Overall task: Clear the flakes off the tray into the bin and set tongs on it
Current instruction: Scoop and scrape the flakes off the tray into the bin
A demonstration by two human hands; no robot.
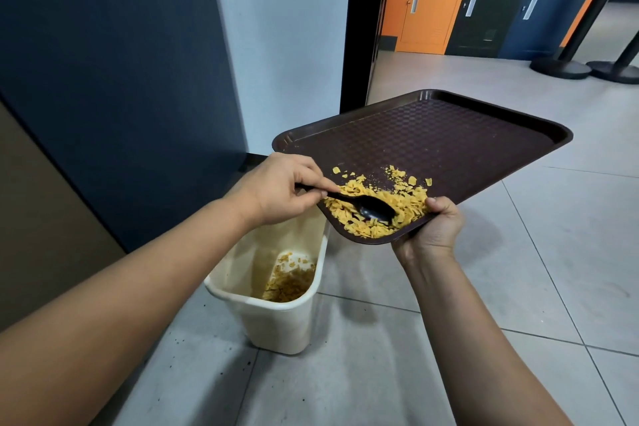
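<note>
A dark brown tray [449,142] is tilted down toward me, above the floor. Yellow flakes [408,199] lie heaped in its near corner. My right hand [432,228] grips that near edge from below, thumb on the rim. My left hand [280,188] holds a black spoon [373,208] by the handle, its bowl resting in the flakes. Below the tray's left corner stands a cream bin [276,322] with flakes at its bottom. No tongs are in view.
A dark blue wall panel [121,79] rises behind the bin at the left. A doorway with a black frame [359,28] opens to a hall with orange and dark doors. Two black stanchion bases [560,67] stand at the far right on grey floor tiles.
</note>
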